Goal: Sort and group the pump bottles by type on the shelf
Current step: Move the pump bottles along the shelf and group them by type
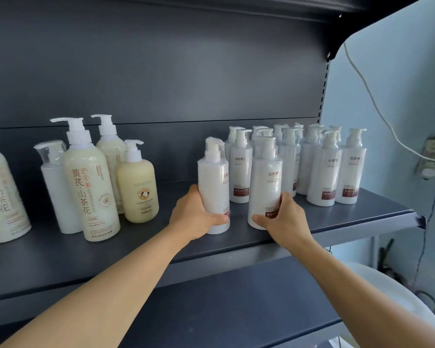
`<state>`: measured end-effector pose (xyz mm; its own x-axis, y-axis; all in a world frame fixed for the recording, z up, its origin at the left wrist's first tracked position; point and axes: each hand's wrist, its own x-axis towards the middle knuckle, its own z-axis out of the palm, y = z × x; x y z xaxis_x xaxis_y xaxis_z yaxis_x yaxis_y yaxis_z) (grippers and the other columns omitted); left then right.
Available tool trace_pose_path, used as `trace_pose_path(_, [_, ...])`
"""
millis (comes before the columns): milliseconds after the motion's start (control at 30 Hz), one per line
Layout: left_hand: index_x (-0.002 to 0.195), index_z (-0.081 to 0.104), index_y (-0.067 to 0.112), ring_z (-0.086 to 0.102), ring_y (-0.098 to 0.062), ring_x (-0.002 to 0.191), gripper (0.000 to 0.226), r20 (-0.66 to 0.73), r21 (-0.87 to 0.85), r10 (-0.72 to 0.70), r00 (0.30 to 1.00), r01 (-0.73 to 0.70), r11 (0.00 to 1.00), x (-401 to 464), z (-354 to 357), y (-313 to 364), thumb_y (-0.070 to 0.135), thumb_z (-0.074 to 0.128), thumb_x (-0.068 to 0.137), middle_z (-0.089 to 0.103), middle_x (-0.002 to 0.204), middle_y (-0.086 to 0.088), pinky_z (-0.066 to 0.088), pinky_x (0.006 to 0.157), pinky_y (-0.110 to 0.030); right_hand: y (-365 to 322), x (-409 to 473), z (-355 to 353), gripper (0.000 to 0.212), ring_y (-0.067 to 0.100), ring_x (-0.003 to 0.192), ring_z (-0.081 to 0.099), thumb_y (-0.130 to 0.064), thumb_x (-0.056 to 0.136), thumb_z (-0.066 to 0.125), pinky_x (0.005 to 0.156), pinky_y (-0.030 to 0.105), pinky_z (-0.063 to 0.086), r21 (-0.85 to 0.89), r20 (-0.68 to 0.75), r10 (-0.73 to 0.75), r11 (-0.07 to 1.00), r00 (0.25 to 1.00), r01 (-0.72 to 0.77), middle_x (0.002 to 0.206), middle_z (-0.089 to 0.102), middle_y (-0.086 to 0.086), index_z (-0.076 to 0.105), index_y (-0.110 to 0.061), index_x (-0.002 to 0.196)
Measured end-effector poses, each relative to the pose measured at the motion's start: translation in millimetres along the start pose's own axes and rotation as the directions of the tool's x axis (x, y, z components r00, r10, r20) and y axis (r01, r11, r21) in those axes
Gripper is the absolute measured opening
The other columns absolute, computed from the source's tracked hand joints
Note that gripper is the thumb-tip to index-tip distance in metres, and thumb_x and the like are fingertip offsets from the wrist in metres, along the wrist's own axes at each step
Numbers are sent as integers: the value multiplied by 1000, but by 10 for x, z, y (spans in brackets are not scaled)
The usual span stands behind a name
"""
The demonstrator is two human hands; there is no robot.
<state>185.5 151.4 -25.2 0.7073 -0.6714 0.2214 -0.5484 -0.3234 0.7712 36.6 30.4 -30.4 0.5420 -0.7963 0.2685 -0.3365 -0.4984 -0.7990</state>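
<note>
Between my two hands on the shelf point(337, 222) there's just a small gap. My left hand point(195, 214) is curled around the lower body of one white pump bottle point(212, 187), and my right hand point(284, 219) grips the base of a second white bottle point(265, 182). Both stand upright, long axis vertical. The matching white group point(324, 167) sits just behind and to the right of my right hand, so that hand's nearer. The cream bottles point(91, 182) are well off past my left hand.
</note>
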Motion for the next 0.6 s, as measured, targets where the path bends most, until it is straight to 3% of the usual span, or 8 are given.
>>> trace_pose_path(200, [121, 45, 21, 59, -21, 104, 79, 22, -3, 52, 998, -52, 999, 87, 340, 237, 36, 86, 56, 58, 117, 4, 53, 87, -43, 127, 65, -264, 58, 15, 92, 49, -12, 80, 72, 77, 24, 38, 34, -52, 38, 999, 998, -36, 106, 52, 1, 38, -9, 127])
trace_pose_path(400, [119, 45, 17, 58, -22, 105, 76, 14, 23, 29, 999, -29, 999, 198, 694, 492, 35, 86, 58, 57, 117, 1, 52, 88, -43, 362, 287, -507, 48, 18, 93, 49, -13, 81, 70, 76, 27, 38, 33, -29, 85, 996, 996, -84, 102, 51, 1, 39, -7, 118])
trace_pose_path(600, [119, 45, 16, 57, -23, 105, 74, -37, 65, -8, 999, 11, 998, 344, 974, 687, 36, 85, 60, 57, 117, -1, 52, 88, -43, 548, 527, -668, 42, 15, 93, 47, -15, 84, 67, 77, 25, 37, 30, 66, 12, 999, 998, -14, 101, 48, -2, 38, -10, 114])
